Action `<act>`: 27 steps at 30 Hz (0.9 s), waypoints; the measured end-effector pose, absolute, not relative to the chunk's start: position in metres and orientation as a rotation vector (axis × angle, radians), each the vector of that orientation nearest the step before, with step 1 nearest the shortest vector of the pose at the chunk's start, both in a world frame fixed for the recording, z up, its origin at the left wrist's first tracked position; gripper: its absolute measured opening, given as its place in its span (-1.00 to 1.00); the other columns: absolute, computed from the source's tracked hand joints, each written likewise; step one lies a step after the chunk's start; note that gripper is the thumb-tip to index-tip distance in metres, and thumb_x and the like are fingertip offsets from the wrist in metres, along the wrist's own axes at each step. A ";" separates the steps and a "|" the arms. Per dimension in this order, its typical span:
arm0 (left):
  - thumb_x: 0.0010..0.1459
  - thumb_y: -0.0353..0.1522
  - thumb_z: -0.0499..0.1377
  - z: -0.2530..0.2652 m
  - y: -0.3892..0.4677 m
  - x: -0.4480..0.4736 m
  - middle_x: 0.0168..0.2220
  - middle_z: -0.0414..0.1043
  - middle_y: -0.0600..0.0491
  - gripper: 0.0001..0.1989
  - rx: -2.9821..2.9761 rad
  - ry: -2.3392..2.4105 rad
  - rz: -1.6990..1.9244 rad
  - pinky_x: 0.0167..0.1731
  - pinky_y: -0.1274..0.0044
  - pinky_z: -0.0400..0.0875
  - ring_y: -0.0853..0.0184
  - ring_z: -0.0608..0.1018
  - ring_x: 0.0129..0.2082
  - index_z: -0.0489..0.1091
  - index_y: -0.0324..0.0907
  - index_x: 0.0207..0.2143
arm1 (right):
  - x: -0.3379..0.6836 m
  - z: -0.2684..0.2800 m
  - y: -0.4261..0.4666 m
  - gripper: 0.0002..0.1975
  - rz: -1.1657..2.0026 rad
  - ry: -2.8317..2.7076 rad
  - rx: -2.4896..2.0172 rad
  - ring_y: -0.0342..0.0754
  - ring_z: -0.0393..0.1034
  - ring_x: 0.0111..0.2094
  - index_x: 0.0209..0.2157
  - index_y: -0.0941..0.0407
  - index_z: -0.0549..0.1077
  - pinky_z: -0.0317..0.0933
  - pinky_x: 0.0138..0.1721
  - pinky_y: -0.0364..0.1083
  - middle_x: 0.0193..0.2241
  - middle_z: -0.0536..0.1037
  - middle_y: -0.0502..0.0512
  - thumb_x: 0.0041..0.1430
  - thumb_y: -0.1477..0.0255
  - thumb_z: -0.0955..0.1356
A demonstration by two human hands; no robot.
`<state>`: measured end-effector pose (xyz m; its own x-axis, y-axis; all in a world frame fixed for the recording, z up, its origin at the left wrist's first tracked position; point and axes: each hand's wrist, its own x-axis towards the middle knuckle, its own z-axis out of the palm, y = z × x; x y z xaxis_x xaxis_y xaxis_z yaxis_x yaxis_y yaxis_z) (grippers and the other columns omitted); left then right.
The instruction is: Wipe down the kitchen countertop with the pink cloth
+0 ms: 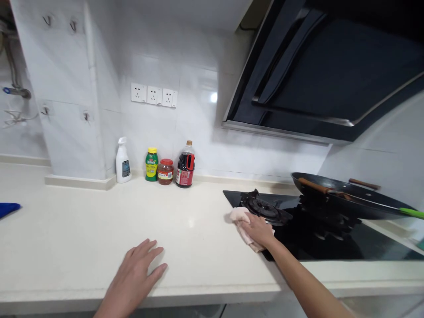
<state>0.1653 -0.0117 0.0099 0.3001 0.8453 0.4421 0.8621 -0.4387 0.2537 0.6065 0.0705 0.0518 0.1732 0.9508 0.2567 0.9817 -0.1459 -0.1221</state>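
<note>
My right hand (259, 229) presses a pale pink cloth (243, 215) down at the left edge of the black glass gas stove (291, 245). Part of the cloth lies over the stove's edge, the rest on the white countertop (185, 260). Just beyond the fingers is the left burner (265, 208) with its black pan support. My left hand (135, 274) is over the front of the countertop, fingers spread, holding nothing; whether it touches the surface I cannot tell.
Along the wall stand a white spray bottle (123, 165), a green bottle (151, 165), a red-lidded jar (165, 172) and a dark sauce bottle (185, 168). A wok (351, 201) occupies the right burner, under the black range hood (331, 79). Blue fabric (8, 208) lies far left.
</note>
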 end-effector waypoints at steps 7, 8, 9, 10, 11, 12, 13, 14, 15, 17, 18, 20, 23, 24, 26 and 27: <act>0.24 0.00 0.08 0.011 -0.012 0.165 0.20 0.43 0.00 -0.52 -2.510 -1.712 -0.822 0.19 0.20 0.31 0.04 0.37 0.26 0.49 0.00 0.08 | 0.560 0.023 -0.030 -0.65 -0.007 -2.103 -1.632 0.09 0.33 -0.07 -0.02 -0.02 0.47 0.15 -0.04 0.02 -0.04 0.51 0.07 0.19 0.31 0.24; 0.24 0.00 0.08 0.012 -0.013 0.165 0.20 0.43 0.00 -0.52 -2.513 -1.719 -0.810 0.20 0.19 0.30 0.04 0.37 0.26 0.49 0.00 0.07 | 0.562 0.020 -0.042 -0.66 -0.009 -2.077 -1.607 0.08 0.33 -0.09 -0.04 -0.01 0.47 0.15 -0.05 0.02 -0.07 0.51 0.09 0.20 0.31 0.22; 0.24 0.00 0.09 0.013 -0.013 0.166 0.20 0.43 0.00 -0.51 -2.515 -1.723 -0.802 0.20 0.19 0.29 0.03 0.37 0.26 0.50 -0.01 0.07 | 0.567 0.017 -0.052 -0.67 -0.025 -2.032 -1.625 0.09 0.33 -0.10 -0.07 0.01 0.47 0.15 -0.05 0.03 -0.10 0.52 0.10 0.21 0.29 0.21; 0.24 -0.01 0.09 0.014 -0.014 0.166 0.20 0.43 -0.01 -0.51 -2.514 -1.724 -0.796 0.21 0.19 0.28 0.02 0.37 0.26 0.50 -0.03 0.07 | 0.577 0.015 -0.060 -0.66 -0.046 -1.971 -1.674 0.10 0.34 -0.12 -0.08 0.01 0.48 0.16 -0.06 0.03 -0.11 0.52 0.11 0.23 0.27 0.20; 0.24 -0.01 0.09 0.015 -0.014 0.167 0.19 0.44 -0.02 -0.51 -2.512 -1.725 -0.792 0.21 0.19 0.28 0.02 0.37 0.26 0.50 -0.04 0.08 | 0.591 0.013 -0.066 -0.66 -0.069 -1.899 -1.737 0.10 0.34 -0.12 -0.09 0.02 0.48 0.16 -0.07 0.04 -0.12 0.52 0.12 0.24 0.25 0.18; 0.24 -0.02 0.09 0.017 -0.015 0.167 0.19 0.44 -0.02 -0.51 -2.511 -1.726 -0.785 0.21 0.20 0.28 0.03 0.36 0.26 0.50 -0.05 0.08 | 0.607 0.010 -0.071 -0.65 -0.094 -1.822 -1.807 0.11 0.35 -0.13 -0.10 0.03 0.47 0.17 -0.08 0.04 -0.13 0.53 0.12 0.25 0.23 0.17; 0.25 -0.02 0.08 0.018 -0.016 0.168 0.18 0.45 -0.03 -0.51 -2.513 -1.724 -0.776 0.21 0.21 0.27 0.03 0.36 0.26 0.49 -0.06 0.08 | 0.625 0.008 -0.076 -0.64 -0.126 -1.748 -1.875 0.11 0.36 -0.13 -0.11 0.04 0.47 0.18 -0.10 0.03 -0.15 0.53 0.13 0.25 0.21 0.17; 0.26 -0.02 0.07 0.020 -0.017 0.168 0.18 0.45 -0.04 -0.50 -2.516 -1.722 -0.763 0.22 0.22 0.27 0.04 0.36 0.27 0.50 -0.07 0.08 | 0.645 0.005 -0.082 -0.64 -0.159 -1.687 -1.936 0.11 0.37 -0.14 -0.13 0.04 0.47 0.19 -0.12 0.02 -0.17 0.53 0.14 0.24 0.19 0.17; 0.26 -0.02 0.06 0.021 -0.017 0.169 0.18 0.45 -0.05 -0.50 -2.517 -1.721 -0.751 0.22 0.22 0.26 0.05 0.36 0.26 0.50 -0.08 0.07 | 0.664 0.002 -0.090 -0.65 -0.192 -1.638 -1.989 0.12 0.38 -0.15 -0.16 0.05 0.46 0.20 -0.15 0.02 -0.20 0.53 0.15 0.22 0.19 0.18; 0.27 -0.02 0.05 0.023 -0.017 0.169 0.18 0.45 -0.06 -0.49 -2.521 -1.703 -0.733 0.22 0.23 0.26 0.05 0.38 0.25 0.51 -0.10 0.06 | 0.699 -0.005 -0.111 -0.69 -0.253 -1.569 -2.075 0.13 0.39 -0.19 -0.24 0.05 0.46 0.22 -0.19 0.01 -0.24 0.52 0.17 0.17 0.18 0.22; 0.27 -0.02 0.04 0.023 -0.016 0.169 0.18 0.45 -0.07 -0.49 -2.520 -1.688 -0.734 0.22 0.23 0.26 0.05 0.38 0.25 0.51 -0.11 0.06 | 0.715 -0.009 -0.124 -0.71 -0.272 -1.537 -2.110 0.13 0.40 -0.21 -0.26 0.04 0.46 0.22 -0.22 0.01 -0.25 0.52 0.18 0.15 0.18 0.23; 0.27 -0.03 0.03 0.022 -0.013 0.168 0.17 0.46 -0.06 -0.49 -2.517 -1.662 -0.744 0.21 0.22 0.27 0.05 0.39 0.24 0.51 -0.11 0.06 | 0.742 -0.015 -0.153 -0.70 -0.299 -1.446 -2.179 0.14 0.42 -0.26 -0.24 0.03 0.46 0.23 -0.26 0.02 -0.26 0.53 0.19 0.11 0.16 0.26; 0.24 -0.03 0.03 0.017 -0.007 0.166 0.18 0.45 -0.04 -0.49 -2.521 -1.656 -0.732 0.19 0.21 0.29 0.06 0.38 0.26 0.50 -0.08 0.06 | 0.772 -0.016 -0.189 -0.58 -0.352 -1.302 -2.243 0.17 0.44 -0.22 -0.11 0.02 0.44 0.27 -0.27 0.06 -0.16 0.53 0.20 0.10 0.09 0.23; 0.24 -0.03 0.03 0.015 -0.004 0.165 0.19 0.44 -0.03 -0.49 -2.519 -1.660 -0.727 0.19 0.21 0.29 0.06 0.37 0.26 0.50 -0.07 0.06 | 0.780 -0.013 -0.195 -0.54 -0.366 -1.252 -2.232 0.18 0.45 -0.19 -0.07 0.03 0.43 0.29 -0.24 0.07 -0.13 0.52 0.20 0.10 0.07 0.22; 0.22 -0.01 0.02 0.011 0.001 0.165 0.21 0.42 -0.02 -0.48 -2.507 -1.667 -0.721 0.19 0.20 0.27 0.07 0.35 0.28 0.50 -0.05 0.07 | 0.792 -0.003 -0.194 -0.50 -0.408 -1.147 -2.176 0.18 0.44 -0.15 -0.08 0.06 0.43 0.31 -0.18 0.08 -0.13 0.53 0.21 0.10 0.04 0.19; 0.22 0.00 0.01 0.009 0.003 0.165 0.21 0.41 -0.02 -0.47 -2.500 -1.670 -0.721 0.20 0.20 0.26 0.08 0.34 0.29 0.50 -0.04 0.07 | 0.797 0.003 -0.187 -0.50 -0.448 -1.100 -2.145 0.18 0.44 -0.14 -0.11 0.07 0.44 0.32 -0.15 0.08 -0.16 0.54 0.21 0.10 0.04 0.18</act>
